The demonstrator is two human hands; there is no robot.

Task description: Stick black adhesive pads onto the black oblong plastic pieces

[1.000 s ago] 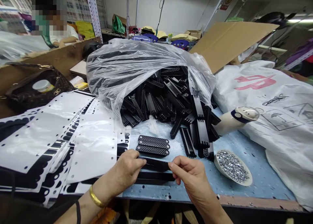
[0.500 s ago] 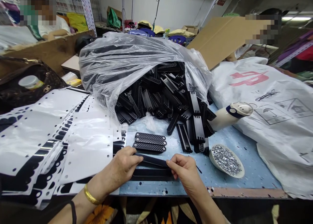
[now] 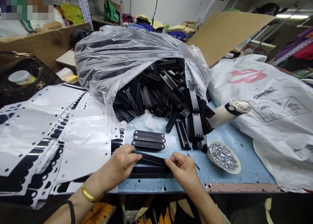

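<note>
We face a pale wall [image 3: 181, 6] at twelve o'clock. A perforated white post [image 3: 84, 6] stands at eleven, a brown wooden board [image 3: 36, 48] at ten; a strip light [image 3: 292, 16] glows at two.

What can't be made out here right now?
Head view throughout:
Held black strip: partly covered by the left hand and right hand.
Clear bag: deeper contents hidden by plastic and black pieces.
Bowl: bottom hidden by shiny bits.
Handbag: cut off by left edge.
White sack's scribble: too small to read.
</note>
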